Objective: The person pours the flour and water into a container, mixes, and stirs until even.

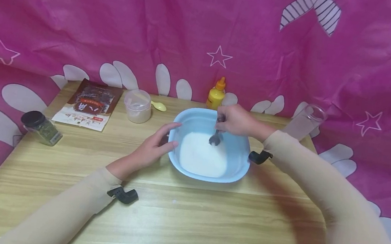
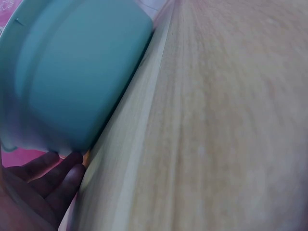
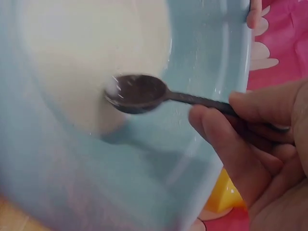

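Observation:
A light blue plastic basin [image 1: 237,172] stands on the wooden table, with white, milky liquid [image 1: 202,155] in its bottom. My right hand [image 1: 234,120] pinches a dark spoon [image 3: 137,92] by its handle between thumb and fingers. The spoon's bowl is over the liquid and looks wet, with a small white spot at its tip. At the basin's left side, my left hand [image 1: 152,147] holds the rim, thumb and forefinger at the edge. Its other fingers [image 2: 67,185] rest against the outer wall, as the left wrist view shows.
Behind the basin is a yellow squeeze bottle [image 1: 216,96]. To the left are a clear tub [image 1: 138,109], a pale yellow spoon [image 1: 158,106], a brown-and-white packet [image 1: 87,104] and a black-lidded spice jar [image 1: 42,127]. A clear tumbler [image 1: 303,121] stands behind the right forearm. A pink curtain [image 1: 178,26] borders the table.

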Action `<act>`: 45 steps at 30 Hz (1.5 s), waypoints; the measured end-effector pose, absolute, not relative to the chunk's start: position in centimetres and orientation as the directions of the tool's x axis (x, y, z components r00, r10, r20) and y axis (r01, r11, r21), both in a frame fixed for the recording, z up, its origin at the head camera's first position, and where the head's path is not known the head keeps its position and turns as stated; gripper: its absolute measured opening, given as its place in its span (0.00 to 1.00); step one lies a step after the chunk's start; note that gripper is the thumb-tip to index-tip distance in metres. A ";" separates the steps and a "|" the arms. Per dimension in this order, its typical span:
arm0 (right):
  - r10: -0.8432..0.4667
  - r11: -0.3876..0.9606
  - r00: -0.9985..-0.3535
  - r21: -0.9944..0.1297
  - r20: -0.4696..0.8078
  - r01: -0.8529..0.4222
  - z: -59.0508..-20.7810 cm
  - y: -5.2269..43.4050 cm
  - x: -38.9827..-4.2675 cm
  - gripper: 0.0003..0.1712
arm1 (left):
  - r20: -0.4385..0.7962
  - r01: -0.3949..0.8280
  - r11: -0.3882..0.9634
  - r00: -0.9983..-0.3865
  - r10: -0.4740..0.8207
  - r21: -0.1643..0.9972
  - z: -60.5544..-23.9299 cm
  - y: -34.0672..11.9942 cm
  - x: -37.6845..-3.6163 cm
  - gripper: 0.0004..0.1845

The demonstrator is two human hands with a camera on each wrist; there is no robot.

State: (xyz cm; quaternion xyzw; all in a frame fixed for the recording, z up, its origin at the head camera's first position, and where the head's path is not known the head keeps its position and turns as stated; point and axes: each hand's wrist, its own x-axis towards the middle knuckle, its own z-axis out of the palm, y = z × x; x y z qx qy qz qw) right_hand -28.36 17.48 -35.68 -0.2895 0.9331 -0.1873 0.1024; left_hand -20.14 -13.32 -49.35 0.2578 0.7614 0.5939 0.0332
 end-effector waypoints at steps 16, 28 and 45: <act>-0.675 0.632 -0.736 -0.553 -0.050 -0.543 -36.6 14.1 -26.6 0.08 | 0.253 0.353 0.158 -0.860 0.444 0.922 -49.4 -13.2 -20.2 0.33; -0.756 0.605 -0.618 -0.589 -0.213 -0.537 -36.0 16.6 -25.4 0.12 | 0.265 0.359 0.148 -0.860 0.436 0.921 -49.4 -13.2 -20.4 0.33; -0.611 0.740 -0.786 -0.420 -0.095 -0.525 -35.4 19.1 -27.9 0.14 | 0.264 0.354 0.142 -0.862 0.434 0.924 -49.4 -13.3 -20.2 0.33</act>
